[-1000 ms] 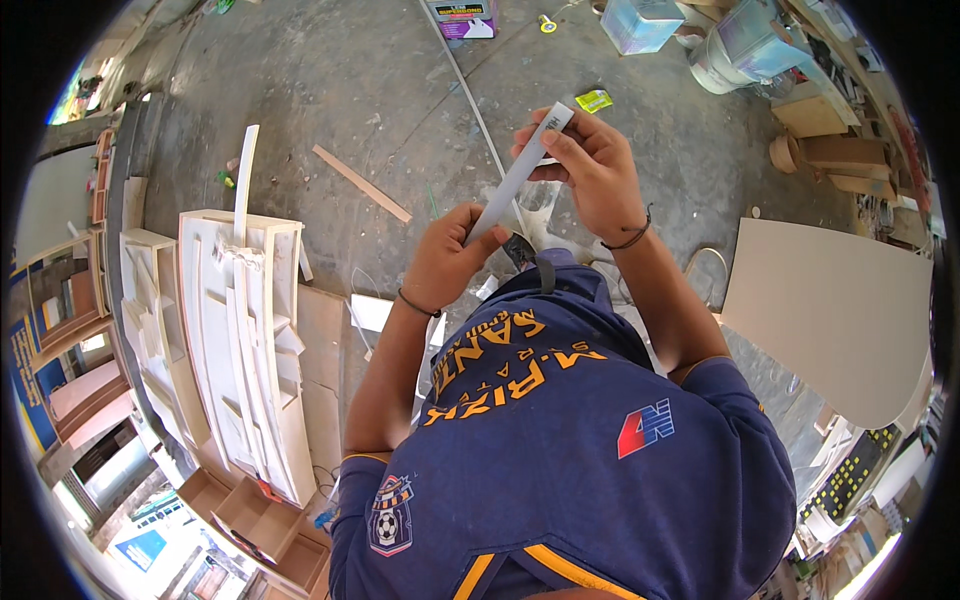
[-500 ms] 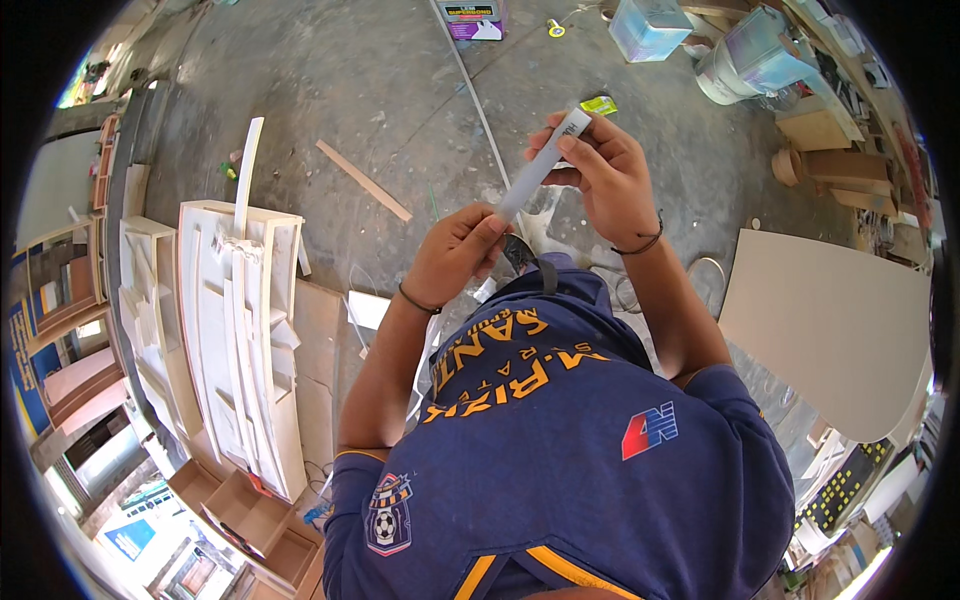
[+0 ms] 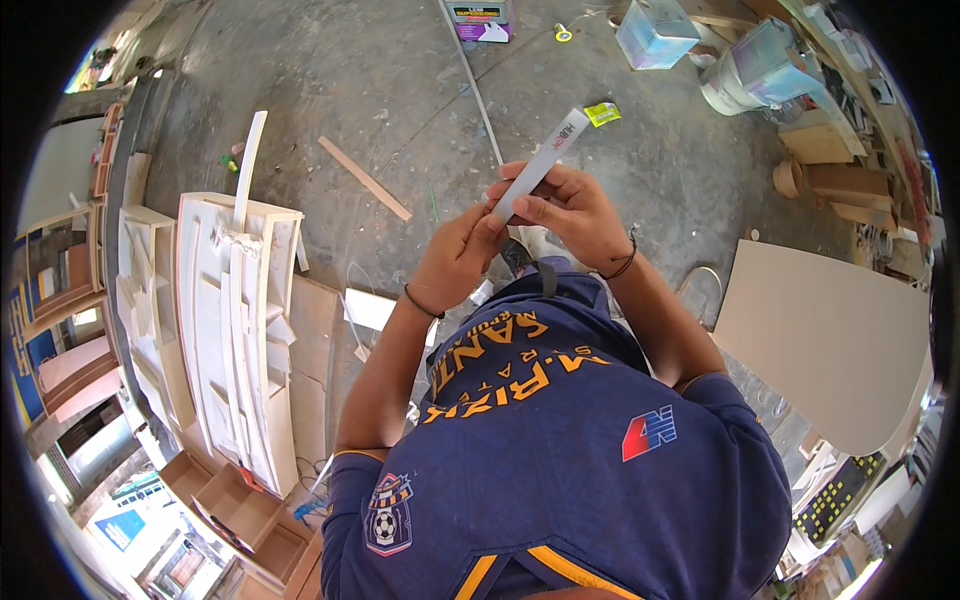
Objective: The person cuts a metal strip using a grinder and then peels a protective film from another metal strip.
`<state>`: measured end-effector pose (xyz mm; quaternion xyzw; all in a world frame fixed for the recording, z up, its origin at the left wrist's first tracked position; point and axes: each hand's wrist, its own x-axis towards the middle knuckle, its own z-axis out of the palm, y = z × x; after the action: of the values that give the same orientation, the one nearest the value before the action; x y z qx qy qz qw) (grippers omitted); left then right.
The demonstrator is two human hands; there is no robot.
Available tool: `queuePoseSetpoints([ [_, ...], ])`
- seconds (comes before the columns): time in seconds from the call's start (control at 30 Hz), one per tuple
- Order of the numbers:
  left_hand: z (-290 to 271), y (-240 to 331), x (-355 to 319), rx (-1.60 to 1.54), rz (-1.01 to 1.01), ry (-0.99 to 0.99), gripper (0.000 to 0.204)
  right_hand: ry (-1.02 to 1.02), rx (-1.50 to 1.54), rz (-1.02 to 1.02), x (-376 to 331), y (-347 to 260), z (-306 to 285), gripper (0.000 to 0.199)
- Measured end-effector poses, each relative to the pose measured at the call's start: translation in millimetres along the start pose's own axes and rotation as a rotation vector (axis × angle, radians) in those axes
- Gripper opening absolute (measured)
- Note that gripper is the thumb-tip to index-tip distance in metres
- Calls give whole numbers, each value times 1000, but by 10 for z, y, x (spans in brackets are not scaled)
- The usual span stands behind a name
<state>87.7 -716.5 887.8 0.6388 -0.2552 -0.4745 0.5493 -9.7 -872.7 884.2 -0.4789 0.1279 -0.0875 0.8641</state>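
Note:
In front of my body I hold a slim grey-white bar-shaped piece with printing near its far end; I cannot tell whether it is a box or a solid strip. My left hand is closed on its near end, thumb on top. Just beside it, my right hand grips the lower part, thumb across the face and fingers behind. The far end sticks out free, slanting up to the right, close in the picture to a small yellow-green packet on the floor.
At left stand pale cabinet frames with long white strips on them. A wooden strip lies on the concrete floor. A large beige panel is at right. Far off are a purple-and-black can, a clear bin and a white bucket.
My right hand has slid down the bar from its far end to near my left hand, baring the printed end. My left hand has stayed almost in place.

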Motion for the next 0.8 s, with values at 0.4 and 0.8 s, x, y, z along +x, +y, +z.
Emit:
queuePoseSetpoints([
  [0.4, -49, 27, 48, 473, 219, 154, 27, 108, -4, -64, 69, 100, 134, 25],
  [0.8, -100, -203, -185, 650, 246, 305, 23, 175, -89, -102, 173, -108, 113, 26],
])
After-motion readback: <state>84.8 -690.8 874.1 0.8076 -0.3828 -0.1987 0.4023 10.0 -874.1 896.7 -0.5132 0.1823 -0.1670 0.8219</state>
